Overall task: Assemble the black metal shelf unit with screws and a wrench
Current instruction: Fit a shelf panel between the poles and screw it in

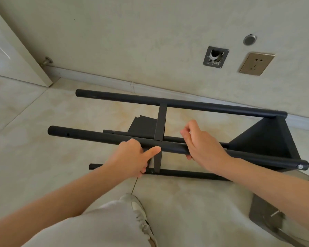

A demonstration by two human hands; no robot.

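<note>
Lying sideways on the floor (43, 111) by the wall: one shelf unit (268, 138), four poles, one fitted shelf. The near upper pole (96, 136) is gripped by the left hand (130, 157), forefinger extended along it, and by the curled right hand (202, 145). Both forearms are outstretched.

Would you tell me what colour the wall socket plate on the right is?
The socket plate is a brushed gold or bronze tone, seen in the head view.
</note>
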